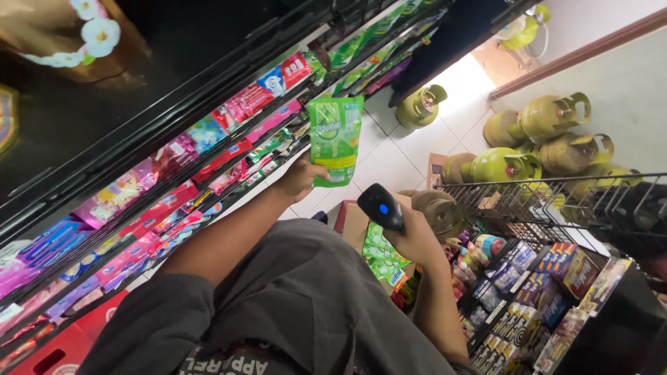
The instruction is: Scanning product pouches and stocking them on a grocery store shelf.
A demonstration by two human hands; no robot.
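Closed around the lower edge of a green refill pouch, the left hand keeps a firm grip with the thumb across the front, holding the pouch upright in the air just in front of the shelves; the right hand has its grip wrapped shut on a black handheld scanner, whose blue light faces the camera and whose head tilts up toward the pouch, close below it but not touching; those shelves, on the left, carry rows of pink, red, purple and green sachets and packets; under the right hand sits an open cardboard box with more green pouches inside; beyond it, on the white tiled floor, stand several green gas cylinders; a wire rack with small boxed goods fills the lower right; grey sleeves cover both upper arms.
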